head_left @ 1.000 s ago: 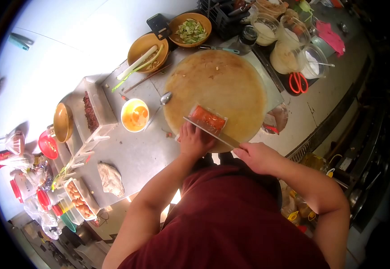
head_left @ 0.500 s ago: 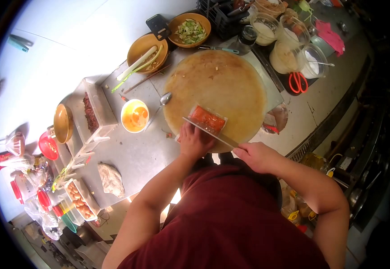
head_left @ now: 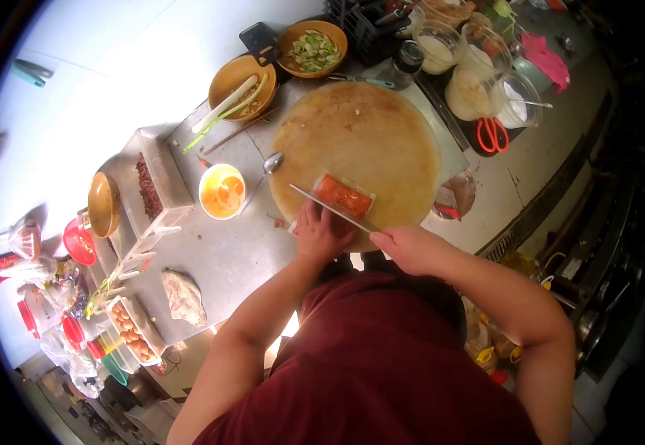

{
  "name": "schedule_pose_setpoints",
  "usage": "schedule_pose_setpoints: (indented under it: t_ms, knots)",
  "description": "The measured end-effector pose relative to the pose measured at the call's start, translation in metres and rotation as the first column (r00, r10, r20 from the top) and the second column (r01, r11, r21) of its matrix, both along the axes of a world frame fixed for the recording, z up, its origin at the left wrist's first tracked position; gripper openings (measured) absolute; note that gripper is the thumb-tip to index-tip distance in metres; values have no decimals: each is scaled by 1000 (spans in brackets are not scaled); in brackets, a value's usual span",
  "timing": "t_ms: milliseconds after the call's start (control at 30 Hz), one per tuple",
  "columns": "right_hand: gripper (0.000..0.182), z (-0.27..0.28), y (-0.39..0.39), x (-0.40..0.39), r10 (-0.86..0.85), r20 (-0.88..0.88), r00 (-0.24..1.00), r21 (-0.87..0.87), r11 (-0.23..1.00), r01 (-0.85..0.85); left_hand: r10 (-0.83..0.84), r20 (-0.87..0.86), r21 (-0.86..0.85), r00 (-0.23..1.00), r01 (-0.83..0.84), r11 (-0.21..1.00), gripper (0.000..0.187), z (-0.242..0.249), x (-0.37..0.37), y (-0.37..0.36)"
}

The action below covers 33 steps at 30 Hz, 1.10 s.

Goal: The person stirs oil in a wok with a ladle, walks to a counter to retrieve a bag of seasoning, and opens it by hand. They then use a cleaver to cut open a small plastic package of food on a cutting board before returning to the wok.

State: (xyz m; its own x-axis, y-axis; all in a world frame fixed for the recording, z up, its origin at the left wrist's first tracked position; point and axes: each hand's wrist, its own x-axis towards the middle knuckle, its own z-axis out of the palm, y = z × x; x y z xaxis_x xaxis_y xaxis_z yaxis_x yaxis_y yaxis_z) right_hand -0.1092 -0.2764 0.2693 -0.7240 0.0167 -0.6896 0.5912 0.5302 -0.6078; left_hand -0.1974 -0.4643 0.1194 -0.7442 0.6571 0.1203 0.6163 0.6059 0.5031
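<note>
On the round cutting board [head_left: 382, 148] lies a clear plastic packet with orange-red contents [head_left: 343, 194], close to the board's near edge. My right hand [head_left: 409, 247] is closed round the handle of a knife [head_left: 335, 209]. Its long blade slants across the near side of the packet, with the tip up and to the left. Just on the near side of the blade, my left hand [head_left: 322, 233] holds the packet down with bent fingers; the blade hides part of the fingertips.
Left of the board stand a white bowl of cracked eggs [head_left: 222, 191] and a spoon [head_left: 272, 162]. Behind are bowls with leeks [head_left: 227, 100] and chopped greens [head_left: 313, 52]. Red-handled scissors [head_left: 491, 136] and several tubs are at the right. A crumpled pale cloth-like piece [head_left: 183, 297] lies left.
My right hand and the knife have slid left and slightly up, so the blade tip reaches farther past the packet. My left hand and the packet stay in place.
</note>
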Motion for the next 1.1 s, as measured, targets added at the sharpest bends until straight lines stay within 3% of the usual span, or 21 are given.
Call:
schedule_pose_setpoints:
  t_ms: [267, 333, 400, 567, 633, 667, 733, 767, 833, 1033, 1100]
  knots:
    - [44, 19, 9, 2, 37, 120, 992, 22, 999, -40, -25, 91, -73, 996, 32, 997, 83, -20, -3, -2]
    - [52, 20, 7, -1, 17, 83, 996, 9, 1000, -18, -33, 69, -57, 997, 37, 998, 83, -15, -3, -2]
    - [52, 20, 7, 1, 27, 58, 998, 16, 999, -28, 13, 23, 1, 1000, -13, 1000, 83, 4, -1, 1]
    - [54, 26, 6, -2, 67, -40, 997, 70, 995, -64, 10, 21, 3, 1000, -10, 1000, 84, 1, 1, 1]
    - [57, 52, 3, -24, 4, 367, 930, 27, 1000, -15, 9, 6, 14, 1000, -9, 1000, 84, 1, 0, 1]
    - [57, 45, 4, -18, 3, 366, 930, 27, 1000, -14, 10, -2, 15, 1000, -10, 1000, 84, 0, 0, 0]
    - [58, 36, 4, -9, 25, 106, 994, 9, 1000, -26, 10, -6, 15, 1000, -10, 1000, 84, -1, 0, -1]
    - [58, 40, 3, -13, 23, 110, 994, 9, 1000, -24, 13, -5, 17, 1000, -13, 1000, 83, 0, 0, 0]
    - [58, 54, 3, -25, 27, 320, 947, 25, 999, -37, 14, -3, 22, 1000, -14, 1000, 83, 0, 1, 1]
    - [57, 46, 10, -10, 40, 248, 968, 15, 999, -45, 18, 12, 4, 1000, -18, 1000, 83, 2, 0, 0]
    - [56, 48, 10, -13, 32, 298, 954, 16, 999, -38, 13, 17, 32, 1000, -14, 999, 84, 0, -1, 0]
